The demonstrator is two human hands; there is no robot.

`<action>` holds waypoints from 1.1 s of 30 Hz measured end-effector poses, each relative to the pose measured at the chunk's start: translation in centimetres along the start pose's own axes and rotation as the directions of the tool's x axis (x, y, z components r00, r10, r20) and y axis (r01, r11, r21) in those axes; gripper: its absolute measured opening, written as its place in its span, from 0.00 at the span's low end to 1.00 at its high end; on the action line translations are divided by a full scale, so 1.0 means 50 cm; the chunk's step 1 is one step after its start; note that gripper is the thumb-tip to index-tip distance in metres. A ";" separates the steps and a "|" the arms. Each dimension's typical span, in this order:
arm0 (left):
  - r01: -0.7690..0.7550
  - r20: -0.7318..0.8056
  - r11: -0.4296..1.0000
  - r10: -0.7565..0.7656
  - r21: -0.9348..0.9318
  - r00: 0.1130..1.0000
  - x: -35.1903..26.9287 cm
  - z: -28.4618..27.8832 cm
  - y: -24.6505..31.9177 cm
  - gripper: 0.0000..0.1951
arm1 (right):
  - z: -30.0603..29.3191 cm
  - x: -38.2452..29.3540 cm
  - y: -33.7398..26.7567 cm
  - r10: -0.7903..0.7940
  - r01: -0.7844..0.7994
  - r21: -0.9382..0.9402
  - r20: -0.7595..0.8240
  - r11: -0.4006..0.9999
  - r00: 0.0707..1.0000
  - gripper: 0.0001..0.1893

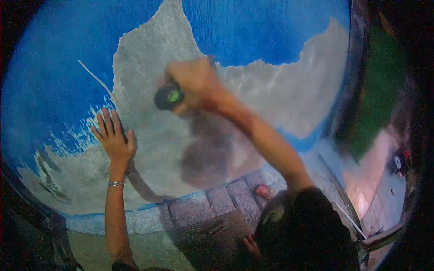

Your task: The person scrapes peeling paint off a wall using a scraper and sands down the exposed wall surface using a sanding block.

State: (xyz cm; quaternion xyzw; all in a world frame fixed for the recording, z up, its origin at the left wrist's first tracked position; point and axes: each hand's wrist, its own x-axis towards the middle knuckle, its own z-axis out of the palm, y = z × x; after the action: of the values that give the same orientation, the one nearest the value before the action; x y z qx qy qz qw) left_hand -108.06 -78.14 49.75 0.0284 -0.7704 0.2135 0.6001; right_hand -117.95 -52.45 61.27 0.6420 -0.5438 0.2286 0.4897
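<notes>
A wall with blue paint (244, 30) and large bare grey patches (149, 57) fills the view before me. My left hand (117, 139) rests palm down on it, fingers spread, at the ragged border between blue and grey. A bracelet circles that wrist. Up and to the right, my right hand (193, 84) is closed around a dark tool (166, 98) with a round end and a green centre. Motion blur hides what kind of tool it is and whether it touches the wall. Its working end is hidden.
A ledge of speckled stone tiles (193, 208) runs along the wall's foot. On it sits a small red object (262, 190). A thin white rod (351, 220) leans at the lower right, near a tiled floor (379, 203). A green surface (379, 88) stands at the right.
</notes>
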 end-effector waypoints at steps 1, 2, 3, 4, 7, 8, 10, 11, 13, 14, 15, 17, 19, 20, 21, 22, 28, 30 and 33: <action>0.011 -0.001 1.000 -0.011 -0.009 1.000 -0.003 0.001 -0.001 0.36 | 0.000 0.000 -0.001 0.108 -0.108 0.009 -0.173 0.994 0.979 0.20; 0.037 0.027 0.999 -0.036 -0.021 0.999 -0.007 0.000 -0.003 0.35 | -0.002 0.000 0.003 0.111 -0.112 -0.004 -0.087 0.994 0.990 0.24; 0.030 0.025 0.999 -0.030 -0.015 0.999 -0.008 0.003 -0.004 0.35 | 0.001 -0.002 -0.003 0.055 -0.052 0.040 -0.070 0.998 0.996 0.24; 0.031 0.018 0.999 -0.031 -0.017 0.999 -0.011 0.004 -0.005 0.35 | 0.000 -0.001 -0.003 -0.014 0.018 0.056 -0.057 0.998 0.998 0.26; 0.018 -0.003 1.000 -0.018 0.013 1.000 -0.008 0.010 -0.010 0.36 | -0.002 0.001 -0.028 -0.163 0.171 0.066 -0.107 0.983 0.981 0.29; 0.004 -0.001 1.000 -0.004 0.030 1.000 -0.007 0.011 -0.011 0.36 | -0.005 0.003 -0.035 -0.287 0.298 0.077 -0.128 0.951 0.949 0.30; 0.015 0.022 1.000 -0.015 0.016 1.000 -0.011 0.010 -0.010 0.36 | -0.003 -0.006 0.000 -0.127 0.134 0.066 -0.109 0.989 0.986 0.29; 0.020 0.014 1.000 -0.020 0.001 1.000 -0.013 0.008 -0.009 0.36 | -0.001 -0.010 0.015 0.004 -0.002 0.038 -0.065 0.999 0.998 0.28; 0.040 0.034 0.999 -0.039 -0.017 0.999 -0.016 0.006 -0.008 0.36 | 0.006 -0.011 -0.001 0.015 -0.007 0.065 -0.117 0.998 0.993 0.26; 0.043 0.041 0.999 -0.042 -0.017 0.998 -0.018 0.006 -0.007 0.36 | 0.006 -0.014 -0.004 -0.057 0.068 0.106 -0.098 0.992 0.993 0.25; 0.043 0.040 0.999 -0.042 -0.012 0.998 -0.016 0.007 -0.009 0.35 | 0.005 -0.015 -0.009 -0.116 0.127 0.130 -0.086 0.983 0.990 0.25; 0.025 0.033 0.999 -0.026 0.033 0.999 -0.013 0.009 -0.011 0.35 | 0.006 -0.019 -0.019 -0.202 0.216 0.125 -0.115 0.968 0.973 0.22; -0.002 0.041 0.997 -0.001 0.072 0.999 -0.012 0.010 -0.012 0.35 | 0.007 -0.026 -0.006 -0.270 0.288 0.122 -0.143 0.950 0.952 0.19; -0.003 0.031 0.999 0.002 0.042 1.000 -0.013 0.010 -0.011 0.35 | 0.007 -0.029 0.019 -0.100 0.119 0.108 -0.167 0.987 0.981 0.22; -0.006 0.009 1.000 0.006 0.023 1.000 -0.015 0.009 -0.010 0.34 | 0.004 -0.028 0.026 0.091 -0.072 0.093 -0.209 0.993 0.974 0.25; 0.007 0.014 1.000 -0.007 0.018 1.000 -0.016 0.008 -0.009 0.34 | 0.011 -0.035 0.024 0.086 -0.076 0.065 -0.178 0.995 0.980 0.26; -0.011 -0.029 0.999 0.012 0.036 1.000 -0.016 0.016 -0.011 0.33 | 0.005 -0.035 -0.021 -0.301 0.314 0.136 -0.112 0.940 0.947 0.28; -0.040 -0.022 0.997 0.042 0.069 0.999 -0.017 0.017 -0.015 0.34 | 0.006 -0.039 0.007 -0.143 0.151 0.125 -0.072 0.981 0.987 0.28; -0.019 -0.002 1.000 0.019 0.010 1.000 -0.023 0.014 -0.015 0.33 | -0.024 -0.039 0.059 0.049 -0.048 0.034 -0.038 0.998 0.998 0.27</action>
State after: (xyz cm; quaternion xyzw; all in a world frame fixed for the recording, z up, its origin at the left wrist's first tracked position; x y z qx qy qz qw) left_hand -108.14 -79.30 48.76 0.0240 -0.7690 0.2230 0.5986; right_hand -120.96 -50.26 61.29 0.6321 -0.5457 0.2618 0.4838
